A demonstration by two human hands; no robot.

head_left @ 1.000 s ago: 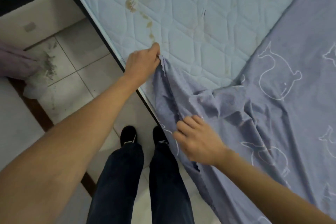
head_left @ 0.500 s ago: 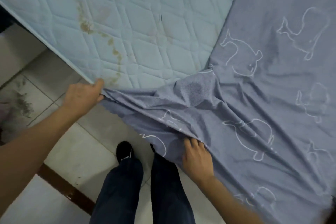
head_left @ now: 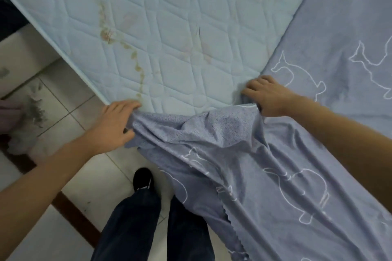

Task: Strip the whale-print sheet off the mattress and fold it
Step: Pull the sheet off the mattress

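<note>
Both hands gripping whale-print sheet [head_left: 275, 176], left hand [head_left: 112, 127], right hand [head_left: 269, 96]

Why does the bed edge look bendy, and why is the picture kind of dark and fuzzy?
Head view: the wide lens curves the mattress edge toward the left; the light is dim and even, with no glare; the floor at far left is smeared and soft, while the left hand, right hand and the whale outlines on the sheet stay fairly sharp.

The blue-grey whale-print sheet [head_left: 286, 154] lies rumpled, peeled back off the near corner of the stained, quilted pale-blue mattress [head_left: 169, 38], its scalloped edge hanging over the side.
</note>
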